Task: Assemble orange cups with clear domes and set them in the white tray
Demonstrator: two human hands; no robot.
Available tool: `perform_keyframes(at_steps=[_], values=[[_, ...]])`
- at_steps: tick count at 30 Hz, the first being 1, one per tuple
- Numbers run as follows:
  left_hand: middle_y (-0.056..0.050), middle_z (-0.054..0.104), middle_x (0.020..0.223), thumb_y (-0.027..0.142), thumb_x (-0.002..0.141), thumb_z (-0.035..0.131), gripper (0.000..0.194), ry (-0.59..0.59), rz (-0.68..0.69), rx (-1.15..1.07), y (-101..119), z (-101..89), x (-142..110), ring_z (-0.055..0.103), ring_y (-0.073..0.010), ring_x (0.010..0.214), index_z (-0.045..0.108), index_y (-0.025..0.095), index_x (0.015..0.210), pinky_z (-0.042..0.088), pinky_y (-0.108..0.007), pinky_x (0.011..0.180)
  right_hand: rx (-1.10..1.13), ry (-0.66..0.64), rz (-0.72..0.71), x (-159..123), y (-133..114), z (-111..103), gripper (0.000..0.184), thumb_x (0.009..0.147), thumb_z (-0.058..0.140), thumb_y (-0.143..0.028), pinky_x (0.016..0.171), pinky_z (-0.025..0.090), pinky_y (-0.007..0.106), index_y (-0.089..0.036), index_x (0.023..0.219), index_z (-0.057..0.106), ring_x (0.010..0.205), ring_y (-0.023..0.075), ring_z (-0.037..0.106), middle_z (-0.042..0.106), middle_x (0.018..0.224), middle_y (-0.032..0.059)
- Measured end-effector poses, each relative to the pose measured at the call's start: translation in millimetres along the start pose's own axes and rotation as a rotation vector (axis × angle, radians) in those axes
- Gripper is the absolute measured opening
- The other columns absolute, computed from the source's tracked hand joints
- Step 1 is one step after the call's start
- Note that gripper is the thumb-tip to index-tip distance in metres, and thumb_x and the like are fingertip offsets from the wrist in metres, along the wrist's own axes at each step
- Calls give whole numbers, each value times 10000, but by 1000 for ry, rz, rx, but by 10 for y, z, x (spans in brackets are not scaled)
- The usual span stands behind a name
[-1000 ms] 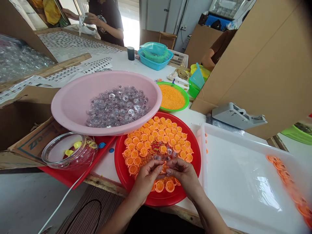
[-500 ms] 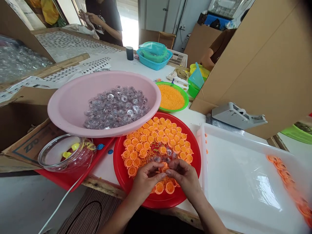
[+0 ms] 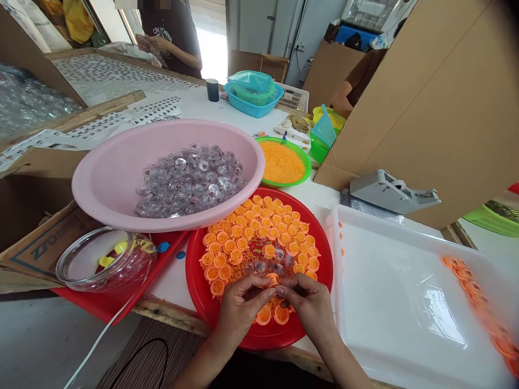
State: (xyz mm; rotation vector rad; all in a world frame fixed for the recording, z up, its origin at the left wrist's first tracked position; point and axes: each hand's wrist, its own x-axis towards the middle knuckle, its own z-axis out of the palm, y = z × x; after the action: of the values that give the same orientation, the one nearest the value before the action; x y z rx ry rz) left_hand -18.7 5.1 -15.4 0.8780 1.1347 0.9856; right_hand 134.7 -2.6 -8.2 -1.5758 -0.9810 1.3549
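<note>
Clamping a small orange cup (image 3: 272, 279) between fingertips of left hand (image 3: 239, 310) and right hand (image 3: 314, 308), above the near half of the red tray (image 3: 193, 270). Lying between both grips, touching each, with long axis too hidden to tell.

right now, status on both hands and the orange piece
Left hand and right hand pinching one orange piece between them, over red tray. Nothing seen blocking either hand.

Dark cylinder (image 3: 212, 91) near blue basket (image 3: 254, 110); tape dispenser (image 3: 385, 193) beside cardboard panel (image 3: 430, 102).
</note>
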Motion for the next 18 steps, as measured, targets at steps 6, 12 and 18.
perform_keyframes(at_steps=[6, 12, 18], values=[[-22, 738, 850, 279, 716, 745, 201, 25, 14, -95, -11, -13, 6, 697, -198, 815, 661, 219, 889, 565, -286, 756, -40, -74, -91, 25, 9, 48, 284, 753, 714, -374, 561, 516, 288, -214, 981, 656, 628, 165, 588, 654, 796, 36], [-34, 726, 923, 362, 739, 721, 350, 57, -21, -130, -13, 19, 39, 708, -210, 818, 560, 222, 1017, 588, -309, 735, -291, -96, -276, 15, -114, 117, 226, 814, 644, -384, 531, 442, 255, -165, 858, 682, 594, 144, 541, 586, 671, 23], [-40, 730, 869, 394, 781, 663, 442, -153, -9, 15, 145, 20, 148, 708, -220, 825, 559, 220, 1173, 586, -343, 768, -79, 150, -52, 87, -338, -796, 403, 721, 718, -484, 579, 506, 288, -155, 948, 675, 577, 147, 589, 674, 722, 42]])
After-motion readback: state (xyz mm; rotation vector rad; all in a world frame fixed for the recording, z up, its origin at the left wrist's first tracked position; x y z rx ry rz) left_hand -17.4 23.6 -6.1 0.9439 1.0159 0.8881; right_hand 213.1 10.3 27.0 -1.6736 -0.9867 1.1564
